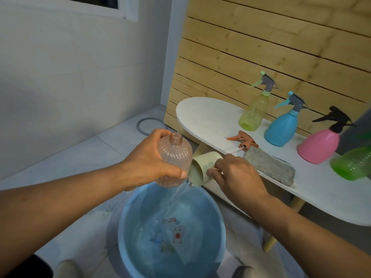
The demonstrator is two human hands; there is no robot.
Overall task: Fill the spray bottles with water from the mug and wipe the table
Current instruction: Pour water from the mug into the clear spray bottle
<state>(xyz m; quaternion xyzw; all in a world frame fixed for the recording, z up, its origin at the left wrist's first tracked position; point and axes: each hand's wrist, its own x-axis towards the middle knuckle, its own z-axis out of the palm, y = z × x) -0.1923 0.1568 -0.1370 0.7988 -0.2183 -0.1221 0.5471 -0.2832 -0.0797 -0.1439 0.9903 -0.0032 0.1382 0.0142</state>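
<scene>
My left hand grips a clear peach ribbed bottle with its cap off, held upright over the blue basin. My right hand holds a cream mug by its handle, tipped on its side with the mouth beside the bottle's lower body. Water streams from the mug's rim down into the basin, which holds water. The bottle's orange spray head lies on the white table next to a grey cloth.
On the table stand a yellow-green spray bottle, a blue one, a pink one and a green one at the right edge. A wooden slat wall backs the table. A grey ring lies on the tiled floor.
</scene>
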